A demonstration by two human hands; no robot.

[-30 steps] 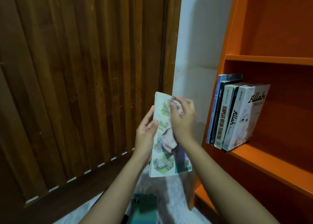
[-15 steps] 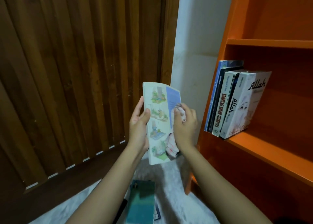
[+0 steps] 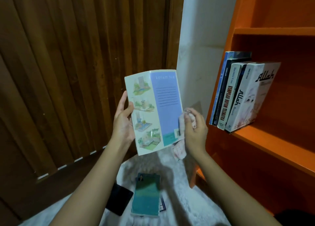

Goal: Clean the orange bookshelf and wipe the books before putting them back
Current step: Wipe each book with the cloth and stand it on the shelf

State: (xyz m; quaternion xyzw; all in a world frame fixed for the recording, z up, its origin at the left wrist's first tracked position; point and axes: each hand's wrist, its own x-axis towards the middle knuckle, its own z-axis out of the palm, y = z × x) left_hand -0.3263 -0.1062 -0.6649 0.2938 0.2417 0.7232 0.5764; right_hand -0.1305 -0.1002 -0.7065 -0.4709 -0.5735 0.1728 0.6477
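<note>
Views: you have one only, the wide-angle head camera.
Position: it sits on your head, above and behind your forearms, which enter from the bottom edge.
Facing: forward and down, with the book [image 3: 153,106] at mid-frame.
Nearness: close; your left hand [image 3: 122,123] on the book and your right hand [image 3: 196,132] with the cloth [image 3: 179,150] fill the centre.
Left side: the wooden slatted panel [image 3: 68,72] stands ahead of you.
Right side: the orange bookshelf [image 3: 272,140] is seen at a slant and runs off the frame.
Bottom: the pale rug [image 3: 187,208] lies below your arms.

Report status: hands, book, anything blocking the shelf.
Left hand grips book upright. Right hand holds cloth against its right edge. Nothing blocks shelf; shelved books lean at its left end.
</note>
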